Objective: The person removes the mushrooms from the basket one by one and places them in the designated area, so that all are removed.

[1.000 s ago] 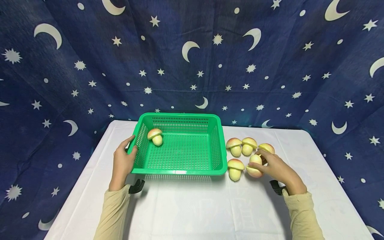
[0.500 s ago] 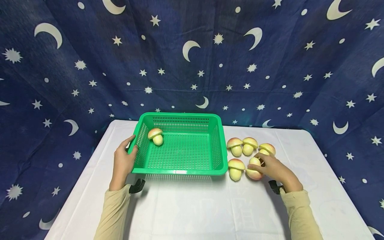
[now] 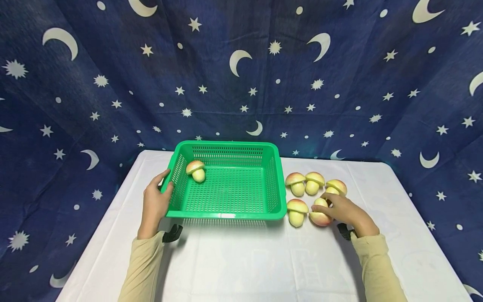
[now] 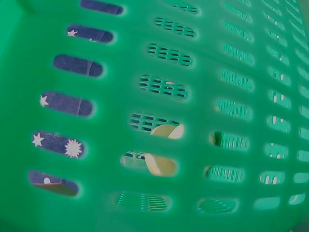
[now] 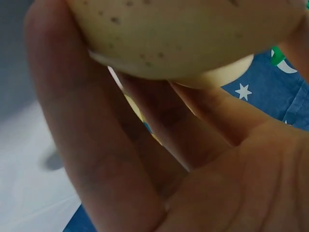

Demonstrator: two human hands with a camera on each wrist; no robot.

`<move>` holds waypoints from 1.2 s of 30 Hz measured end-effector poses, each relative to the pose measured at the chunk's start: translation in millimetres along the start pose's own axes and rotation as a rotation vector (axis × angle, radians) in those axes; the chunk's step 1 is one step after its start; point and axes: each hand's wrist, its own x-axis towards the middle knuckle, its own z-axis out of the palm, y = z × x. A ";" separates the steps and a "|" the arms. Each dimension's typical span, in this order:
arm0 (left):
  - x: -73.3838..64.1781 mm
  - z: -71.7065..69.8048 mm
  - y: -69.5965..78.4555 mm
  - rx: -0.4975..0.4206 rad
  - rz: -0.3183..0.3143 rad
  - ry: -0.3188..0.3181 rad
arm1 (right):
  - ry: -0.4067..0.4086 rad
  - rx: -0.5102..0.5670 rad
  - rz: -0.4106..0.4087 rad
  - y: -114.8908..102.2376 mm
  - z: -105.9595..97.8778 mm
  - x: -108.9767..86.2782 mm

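In the head view, my left hand [image 3: 155, 203] grips the left rim of a green perforated plastic basket [image 3: 226, 216], thumb and fingertips at the edge. One pale yellow mushroom with a reddish cap [image 3: 195, 166] lies inside, near the left wall. My right hand [image 3: 345, 209] pinches another mushroom [image 3: 320, 219], cap toward the front and stem pointing back, between thumb and fingers. In the right wrist view the fingers [image 5: 91, 145] curl by its speckled cap [image 5: 183, 38]. The left wrist view shows the basket wall [image 4: 111, 121] close up; the left fingers are out of sight there.
Right of the basket lie several more mushrooms: one in front [image 3: 297, 212], two behind it [image 3: 295, 183] [image 3: 315, 183], and one [image 3: 337, 186] just beyond the right hand. A white cloth covers the table [image 3: 241, 264]. A dark blue star-and-moon curtain [image 3: 211, 71] hangs behind.
My right hand has shifted slightly toward the front with the mushroom it pinches, tipping it a little and showing more of the rear right mushroom. My left hand and the basket stay put.
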 end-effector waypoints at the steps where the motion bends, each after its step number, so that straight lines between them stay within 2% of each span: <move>1: 0.1 0.1 -0.1 -0.001 0.000 -0.002 | -0.004 -0.003 0.001 0.0 -0.5 1.0; 15: 0.2 1.3 -1.3 -0.008 -0.003 0.001 | -0.022 0.007 -0.044 0.1 -2.4 8.7; 22: 0.1 1.0 -1.6 -0.006 -0.010 0.005 | -0.043 0.067 -0.047 -3.0 -4.4 9.3; 28: -0.3 1.6 -1.1 -0.008 -0.010 0.004 | -0.005 0.046 -0.067 -2.8 -6.0 12.3; 36: -0.3 0.8 -0.2 -0.007 -0.010 0.000 | 0.046 0.008 -0.054 2.3 -10.3 18.8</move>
